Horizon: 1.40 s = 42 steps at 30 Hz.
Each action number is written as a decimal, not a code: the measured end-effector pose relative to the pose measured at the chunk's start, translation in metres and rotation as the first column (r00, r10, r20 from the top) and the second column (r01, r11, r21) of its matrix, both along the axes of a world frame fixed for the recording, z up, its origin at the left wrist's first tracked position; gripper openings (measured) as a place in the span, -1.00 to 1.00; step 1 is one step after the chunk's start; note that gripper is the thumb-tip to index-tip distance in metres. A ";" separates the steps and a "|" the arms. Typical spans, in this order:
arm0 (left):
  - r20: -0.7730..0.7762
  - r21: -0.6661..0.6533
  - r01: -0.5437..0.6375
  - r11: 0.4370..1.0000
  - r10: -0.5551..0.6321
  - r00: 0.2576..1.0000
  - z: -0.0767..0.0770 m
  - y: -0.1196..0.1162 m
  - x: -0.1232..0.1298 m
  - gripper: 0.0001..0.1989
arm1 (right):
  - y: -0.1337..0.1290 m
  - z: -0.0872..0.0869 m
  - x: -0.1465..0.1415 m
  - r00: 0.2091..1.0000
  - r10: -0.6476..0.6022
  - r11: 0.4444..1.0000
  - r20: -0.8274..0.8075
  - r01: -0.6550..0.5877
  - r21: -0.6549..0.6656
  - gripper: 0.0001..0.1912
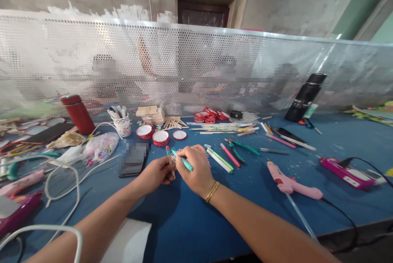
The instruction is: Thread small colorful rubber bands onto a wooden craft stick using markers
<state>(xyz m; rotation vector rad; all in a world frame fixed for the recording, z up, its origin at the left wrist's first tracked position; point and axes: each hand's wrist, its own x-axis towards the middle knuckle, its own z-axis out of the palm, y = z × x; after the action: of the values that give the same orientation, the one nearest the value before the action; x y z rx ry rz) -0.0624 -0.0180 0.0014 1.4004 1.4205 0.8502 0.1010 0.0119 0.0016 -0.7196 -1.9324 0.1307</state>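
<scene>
Left hand (158, 173) pinches the stick (169, 156) — coloured tip (167, 149) projecting beyond — right hand (197, 169) grips a teal marker (186, 164).

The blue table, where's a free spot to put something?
Bare patches of the blue table show between the right hand and the pink glue gun, and farther right, between the purple device and the black bottle. It's crowded on the left, around the plastic bag, and along the back, among the wooden sticks.
</scene>
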 end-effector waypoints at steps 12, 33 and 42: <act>0.008 0.006 0.000 1.000 0.000 1.000 0.001 -0.001 0.001 -0.69 | -0.002 0.002 -0.001 1.000 0.015 1.000 0.025 -0.015 -0.012 -0.94; 0.013 0.014 -0.022 1.000 0.022 1.000 -0.001 0.000 -0.001 -0.70 | -0.002 0.002 -0.001 0.998 0.051 0.999 0.039 -0.051 -0.007 -0.95; 0.026 0.007 -0.007 1.000 0.007 1.000 -0.001 0.000 -0.001 -0.70 | -0.002 0.001 0.000 0.997 0.075 0.997 0.034 -0.075 -0.015 -0.96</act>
<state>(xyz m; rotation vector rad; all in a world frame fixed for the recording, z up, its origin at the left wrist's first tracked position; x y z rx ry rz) -0.0632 -0.0182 0.0008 1.3861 1.4045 0.8759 0.1006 0.0097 0.0027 -0.6627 -1.9940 0.1794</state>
